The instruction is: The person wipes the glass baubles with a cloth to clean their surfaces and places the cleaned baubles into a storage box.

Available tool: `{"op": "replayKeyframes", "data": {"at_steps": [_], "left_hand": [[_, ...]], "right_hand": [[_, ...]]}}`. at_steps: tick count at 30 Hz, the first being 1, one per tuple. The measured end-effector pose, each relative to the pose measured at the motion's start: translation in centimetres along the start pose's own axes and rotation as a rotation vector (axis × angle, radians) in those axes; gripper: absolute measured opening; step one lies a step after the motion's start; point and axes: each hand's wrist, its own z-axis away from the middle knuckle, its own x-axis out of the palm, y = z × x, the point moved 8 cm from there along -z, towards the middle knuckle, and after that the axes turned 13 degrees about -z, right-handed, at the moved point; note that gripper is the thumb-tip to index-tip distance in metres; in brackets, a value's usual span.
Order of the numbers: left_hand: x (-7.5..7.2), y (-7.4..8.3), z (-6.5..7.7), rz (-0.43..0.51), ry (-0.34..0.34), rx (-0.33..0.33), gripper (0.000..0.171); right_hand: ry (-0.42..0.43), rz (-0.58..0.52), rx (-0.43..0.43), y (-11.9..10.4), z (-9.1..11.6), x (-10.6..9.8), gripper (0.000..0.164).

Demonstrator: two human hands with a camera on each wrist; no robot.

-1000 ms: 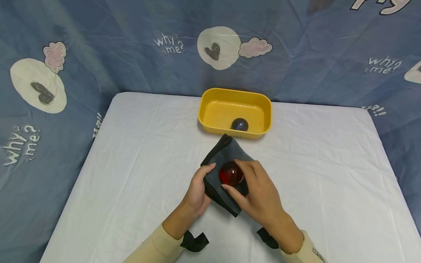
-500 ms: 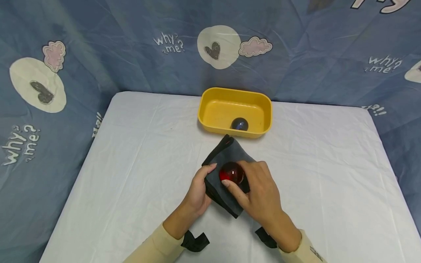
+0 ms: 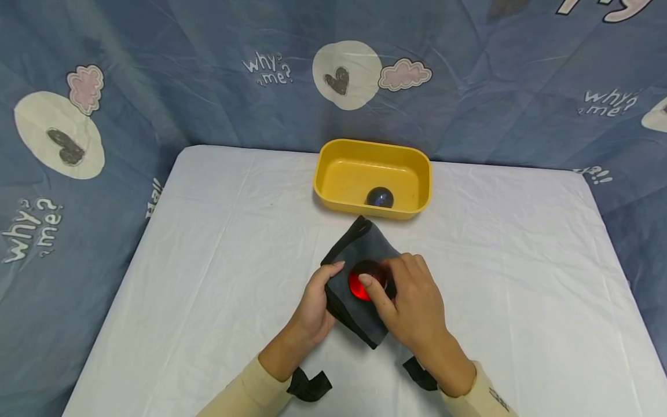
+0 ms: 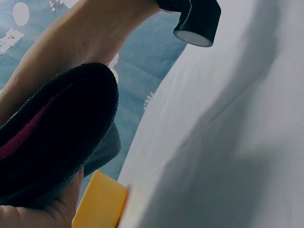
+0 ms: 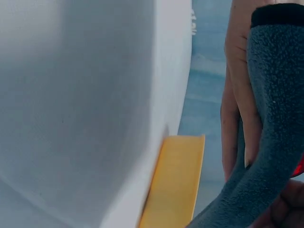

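Observation:
My left hand point(image 3: 315, 298) grips a folded grey cloth with black edging point(image 3: 374, 244), its thumb lying over the cloth's left edge. On the cloth sits a clear red ball point(image 3: 358, 286), pinched by my right hand point(image 3: 419, 307) with the thumb across its front and the fingers at its right side. The left wrist view shows the cloth point(image 4: 61, 128) end-on, in thick layers with a reddish strip between them. In the right wrist view, fingers support the cloth point(image 5: 278, 95) from behind, and only a sliver of the red ball point(image 5: 299, 168) shows.
A yellow tub point(image 3: 349, 174) stands at the back of the white-covered table point(image 3: 234, 249), just beyond the cloth. Inside it, near the front wall, lies a dark blue ball point(image 3: 380, 197). A blue printed curtain point(image 3: 219, 110) hangs behind. Black straps point(image 3: 310, 387) dangle by both wrists.
My right thumb has slid up over the front of the red ball, and the right fingers have drawn back along its side. The cloth has shifted slightly downward.

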Motion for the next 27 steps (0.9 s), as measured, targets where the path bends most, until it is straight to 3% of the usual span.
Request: {"op": "replayKeyframes", "data": {"at_steps": [5,14,27], "left_hand": [[-0.2,0.3,-0.1,-0.006,-0.003,0.027,0.058],[-0.4,0.9,-0.3,-0.008,-0.020,0.063,0.059],[-0.5,0.2,-0.1,-0.015,-0.005,0.027,0.058]], "right_hand": [[-0.054,-0.002,-0.010,0.1,0.2,0.2,0.068],[-0.187,-0.072,-0.124,-1.2,0.4,0.7,0.068],[-0.090,-0.077,-0.038,-0.1,0.1,0.5,0.067]]}}
